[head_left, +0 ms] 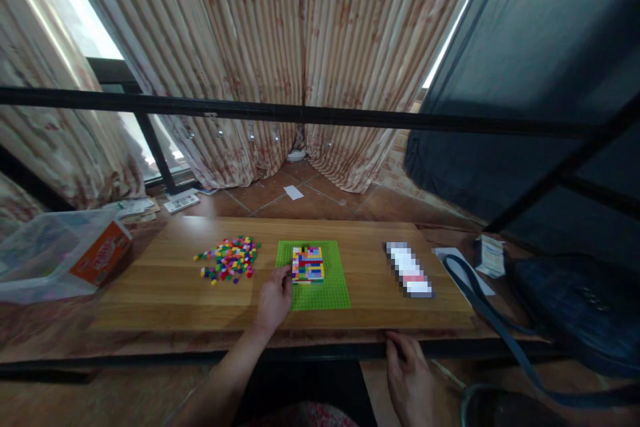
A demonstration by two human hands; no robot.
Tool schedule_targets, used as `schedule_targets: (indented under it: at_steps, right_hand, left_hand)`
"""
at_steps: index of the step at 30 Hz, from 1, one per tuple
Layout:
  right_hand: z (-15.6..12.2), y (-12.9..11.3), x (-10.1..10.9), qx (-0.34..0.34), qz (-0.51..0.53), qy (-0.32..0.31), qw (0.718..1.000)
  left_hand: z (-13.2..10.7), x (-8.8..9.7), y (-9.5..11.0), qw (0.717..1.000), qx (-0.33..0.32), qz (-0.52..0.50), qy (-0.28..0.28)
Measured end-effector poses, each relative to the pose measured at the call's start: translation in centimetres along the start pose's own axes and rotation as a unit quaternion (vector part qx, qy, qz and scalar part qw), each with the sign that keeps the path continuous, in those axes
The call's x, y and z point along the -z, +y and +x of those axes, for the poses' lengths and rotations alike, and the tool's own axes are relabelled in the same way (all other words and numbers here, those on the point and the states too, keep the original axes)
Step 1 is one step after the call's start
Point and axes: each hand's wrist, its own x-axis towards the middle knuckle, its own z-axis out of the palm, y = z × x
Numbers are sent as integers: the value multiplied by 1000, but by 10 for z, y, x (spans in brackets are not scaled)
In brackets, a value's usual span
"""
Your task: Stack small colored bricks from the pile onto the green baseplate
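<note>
My left hand (275, 295) reaches over the wooden board, its thumb and fingers pinched at the left edge of a structure of toy building bricks (308, 265). Anything between those fingertips is too small to make out. The structure has low, multicoloured walls and stands on a green studded baseplate (327, 297). To the left of this hand lies a loose pile of small coloured bricks (235, 257). Down by the front edge of the board, my right hand (411, 377) rests with its fingers curled together, and nothing shows in them.
A phone-like object (409, 270), blurred out, lies on the right of the wooden board (165, 300). A clear plastic bin (45, 240) stands at left. On the right are a dark bag (580, 307) with a strap and a small carton (491, 255). A black rail (300, 113) crosses behind.
</note>
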Motion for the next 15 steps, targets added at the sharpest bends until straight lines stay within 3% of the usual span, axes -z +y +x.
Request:
schedule_targets:
  at_steps: [3,7,10,15]
  right_hand:
    - [0,-19,-11,10,23,-4,1000]
    - [15,-61,-39,51,56,-43,996]
    - [36,-96,-63,82,59,-69,992]
    - [64,-131,-100,118,51,-58,990]
  left_hand:
    - [-6,3,0,999,5,-33,-15]
    - [-21,17,-4,995,22,-90,-20]
    - [-29,41,-14,996,41,-81,1]
    - [-30,94,-49,993,66,23,97]
